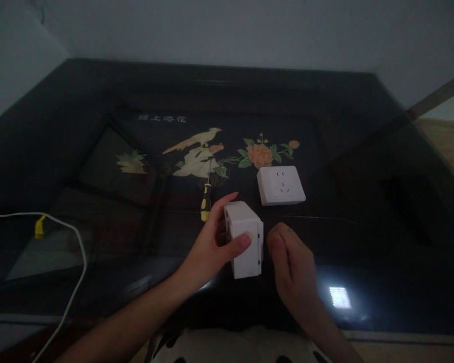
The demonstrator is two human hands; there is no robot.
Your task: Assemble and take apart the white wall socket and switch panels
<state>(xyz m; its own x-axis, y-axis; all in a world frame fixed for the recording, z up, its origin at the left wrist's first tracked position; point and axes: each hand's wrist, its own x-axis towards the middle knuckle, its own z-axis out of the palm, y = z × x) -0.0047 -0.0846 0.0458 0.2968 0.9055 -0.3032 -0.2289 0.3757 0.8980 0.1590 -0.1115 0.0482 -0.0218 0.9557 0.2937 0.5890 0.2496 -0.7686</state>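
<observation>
My left hand (221,237) grips a white electrical socket box (245,262), thumb on its near side and fingers around the left. The box is tipped on edge, and its front plate faces right. Beside that plate, my right hand (291,257) is closed with thumb against curled fingers; whatever it may hold is hidden. A second white wall socket (282,185) lies face up on the dark table beyond my hands, its slots showing. A screwdriver (206,201) with a black and yellow handle rests just past my left hand, its shaft pointing away.
The dark glossy table (348,151) bears an inlaid bird (196,140) and flowers (260,155). On the left runs a white cable (81,242) with a yellow tag (40,227). Pale walls (227,30) stand behind the table. A bright reflection shows at the lower right.
</observation>
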